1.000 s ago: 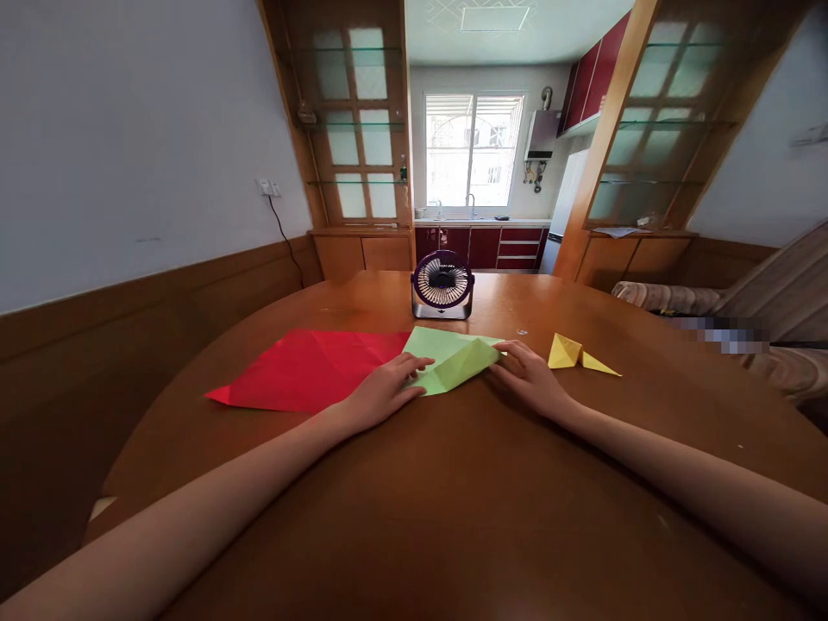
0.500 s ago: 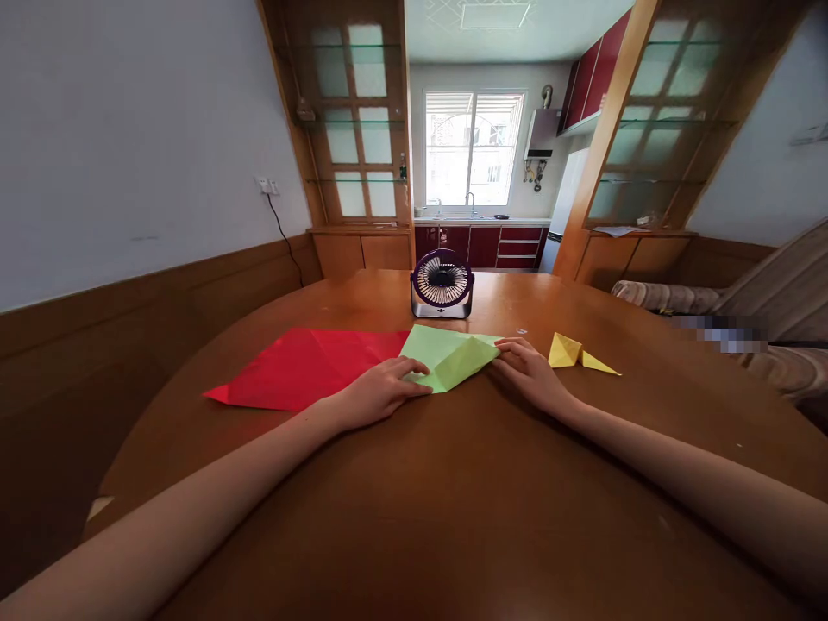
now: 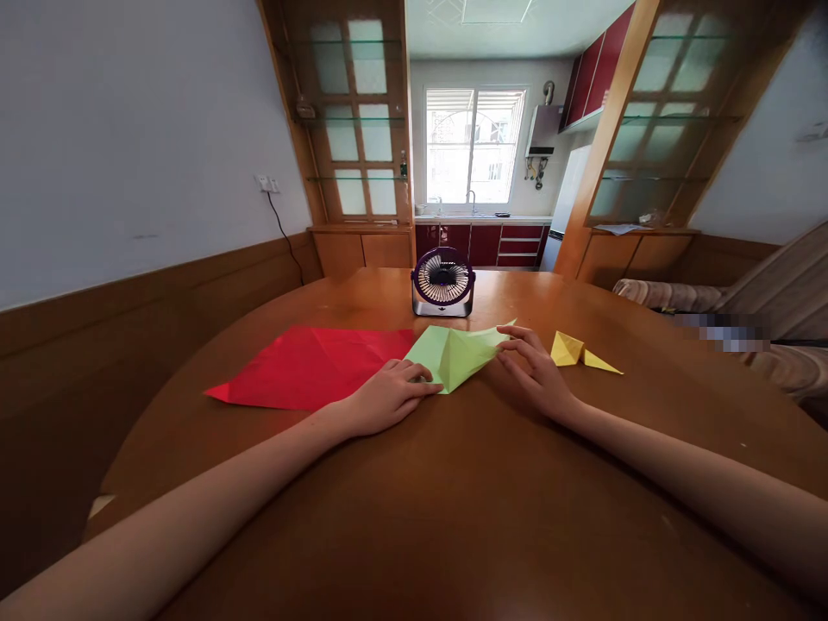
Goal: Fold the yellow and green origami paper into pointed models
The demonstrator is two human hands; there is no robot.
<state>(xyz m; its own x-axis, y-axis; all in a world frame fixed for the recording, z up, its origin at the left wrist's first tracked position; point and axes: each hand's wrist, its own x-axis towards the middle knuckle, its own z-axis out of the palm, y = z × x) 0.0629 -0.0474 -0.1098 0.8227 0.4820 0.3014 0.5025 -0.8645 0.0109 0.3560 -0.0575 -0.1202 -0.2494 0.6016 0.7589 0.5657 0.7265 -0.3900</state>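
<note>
A sheet of light green paper (image 3: 453, 358) lies partly folded in front of me, with a crease down its middle and its right corner raised. My left hand (image 3: 396, 395) holds its lower left part against the table, thumb and fingers bent over the edge. My right hand (image 3: 534, 371) is at the raised right side, fingers bent on the flap; its thumb is mostly hidden. Left of the green paper, a larger red paper (image 3: 304, 366) with crease lines lies flat, close to my left hand. Past my right hand sits a folded yellow paper piece (image 3: 569, 349) with a pointed tail.
A small purple fan (image 3: 443, 280) stands on the round wooden table (image 3: 414, 526) behind the papers. A striped sofa (image 3: 776, 293) is beyond the table at the right. Kitchen cabinets and a window are in the background.
The right side of the green paper has come up, and its fold has opened into a standing crease. My right hand has moved slightly right; my left hand has shifted slightly right over the lower edge.
</note>
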